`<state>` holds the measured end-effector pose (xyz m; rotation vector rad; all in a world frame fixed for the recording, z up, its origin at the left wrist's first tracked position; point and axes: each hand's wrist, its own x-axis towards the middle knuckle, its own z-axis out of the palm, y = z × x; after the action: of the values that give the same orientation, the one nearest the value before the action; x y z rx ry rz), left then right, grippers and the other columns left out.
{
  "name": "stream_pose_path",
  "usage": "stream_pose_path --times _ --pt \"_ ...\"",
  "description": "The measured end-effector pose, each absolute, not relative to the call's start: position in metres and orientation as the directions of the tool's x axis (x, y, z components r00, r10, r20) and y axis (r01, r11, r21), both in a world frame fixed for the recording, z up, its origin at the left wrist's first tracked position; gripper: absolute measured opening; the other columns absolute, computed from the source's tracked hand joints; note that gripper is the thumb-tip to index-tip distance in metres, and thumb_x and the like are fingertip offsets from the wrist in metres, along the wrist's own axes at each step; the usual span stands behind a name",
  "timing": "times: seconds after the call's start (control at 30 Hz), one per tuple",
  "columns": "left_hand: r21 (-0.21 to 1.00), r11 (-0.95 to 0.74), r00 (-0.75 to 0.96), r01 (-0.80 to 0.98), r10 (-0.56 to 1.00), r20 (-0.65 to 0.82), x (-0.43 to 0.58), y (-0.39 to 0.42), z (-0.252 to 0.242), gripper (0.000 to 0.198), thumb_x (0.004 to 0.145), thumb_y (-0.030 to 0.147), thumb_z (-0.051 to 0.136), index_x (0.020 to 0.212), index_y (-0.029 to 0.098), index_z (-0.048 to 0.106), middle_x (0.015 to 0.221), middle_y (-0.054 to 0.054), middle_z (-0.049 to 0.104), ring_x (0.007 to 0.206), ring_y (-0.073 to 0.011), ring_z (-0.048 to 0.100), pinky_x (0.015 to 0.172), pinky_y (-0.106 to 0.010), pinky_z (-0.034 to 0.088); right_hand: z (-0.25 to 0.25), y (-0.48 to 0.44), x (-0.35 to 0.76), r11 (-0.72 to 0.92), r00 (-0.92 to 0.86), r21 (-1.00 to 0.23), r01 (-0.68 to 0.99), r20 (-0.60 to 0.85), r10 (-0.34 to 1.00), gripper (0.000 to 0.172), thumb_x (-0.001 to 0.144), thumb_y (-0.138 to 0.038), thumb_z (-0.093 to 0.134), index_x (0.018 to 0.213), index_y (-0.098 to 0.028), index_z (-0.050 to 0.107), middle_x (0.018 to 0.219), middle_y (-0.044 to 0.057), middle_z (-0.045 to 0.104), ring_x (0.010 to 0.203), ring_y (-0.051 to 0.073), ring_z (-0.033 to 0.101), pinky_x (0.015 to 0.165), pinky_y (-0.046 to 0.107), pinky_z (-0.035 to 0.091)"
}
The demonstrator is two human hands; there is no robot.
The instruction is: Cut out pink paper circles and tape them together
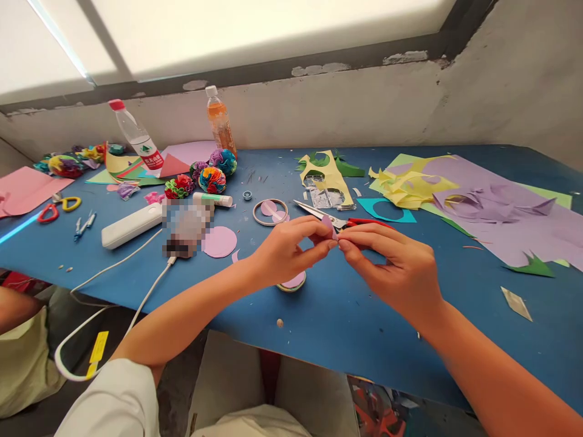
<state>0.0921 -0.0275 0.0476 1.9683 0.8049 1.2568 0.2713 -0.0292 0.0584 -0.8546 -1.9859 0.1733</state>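
Between my two hands, above the blue table, is a small curled piece of purple paper (328, 226). The thumb and fingers of my left hand (298, 246) pinch it from the left. From the other side my right hand (394, 258) closes its fingertips on the paper's lower end. Scissors with red handles (371, 223) lie just behind the hands, their blades pointing left. Partly hidden under my left hand is a stack of round paper pieces, purple on top (294, 282). A purple paper disc (219, 241) and a ring (255, 212) around smaller purple pieces lie to the left.
Purple paper sheets (510, 200) and yellow scraps (405, 185) cover the right back. At the left are a power bank (132, 226) with a white cable (148, 297), a glue stick (213, 200), colourful paper flowers (212, 180) and two bottles (143, 145) (221, 121). Another person's arm (16, 309) shows at far left.
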Motion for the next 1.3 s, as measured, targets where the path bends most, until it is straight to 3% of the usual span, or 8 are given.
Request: stream_pose_path --times 0.2,0.5,0.7,0.97,1.3 --pt "0.763 -0.618 0.429 0.19 0.751 0.501 0.087 -0.027 0.054 0.009 0.087 0.023 0.056 0.08 0.016 0.057 0.082 -0.004 0.058 0.072 -0.0093 0.055 0.054 -0.016 0.051 0.059 -0.028 0.275 0.719 -0.342 -0.508 0.474 0.646 0.682 0.012 0.083 -0.026 0.06 0.077 -0.029 0.071 0.081 0.001 0.074 0.078 0.022 0.069 0.068 0.034 0.056" --pt "0.805 -0.564 0.492 0.183 0.762 0.421 0.083 -0.026 0.054 0.012 0.087 0.026 0.055 0.088 0.016 0.061 0.086 -0.005 0.059 0.074 -0.0103 0.057 0.048 -0.013 0.049 0.062 -0.029 0.276 0.661 -0.343 -0.597 0.455 0.567 0.749 0.015 0.083 -0.033 0.06 0.074 -0.029 0.071 0.077 0.002 0.073 0.076 0.021 0.068 0.067 0.034 0.056" --pt "0.853 -0.511 0.479 0.105 0.778 0.407 0.083 -0.029 0.058 0.015 0.087 0.029 0.057 0.085 0.015 0.06 0.085 -0.004 0.058 0.072 -0.0093 0.057 0.049 -0.013 0.053 0.063 -0.029 0.276 0.601 -0.352 -0.701 0.384 0.491 0.797 0.015 0.083 -0.035 0.062 0.076 -0.027 0.073 0.076 0.002 0.072 0.068 0.017 0.065 0.055 0.029 0.054" --pt "0.891 -0.445 0.457 0.087 0.813 0.361 0.084 -0.031 0.063 0.022 0.085 0.036 0.06 0.082 0.015 0.062 0.084 -0.004 0.06 0.074 -0.0106 0.059 0.049 -0.014 0.053 0.064 -0.03 0.276 0.644 -0.347 -0.64 0.42 0.543 0.765 0.017 0.082 -0.038 0.062 0.073 -0.029 0.073 0.076 0.002 0.072 0.071 0.019 0.066 0.057 0.032 0.054" --pt "0.902 -0.422 0.461 0.091 0.821 0.338 0.084 -0.031 0.058 0.013 0.084 0.029 0.061 0.084 0.016 0.062 0.086 -0.004 0.059 0.075 -0.0109 0.058 0.048 -0.013 0.053 0.064 -0.032 0.273 0.685 -0.36 -0.553 0.474 0.589 0.724 0.016 0.081 -0.027 0.057 0.07 -0.028 0.068 0.073 0.001 0.071 0.069 0.018 0.066 0.061 0.03 0.054"
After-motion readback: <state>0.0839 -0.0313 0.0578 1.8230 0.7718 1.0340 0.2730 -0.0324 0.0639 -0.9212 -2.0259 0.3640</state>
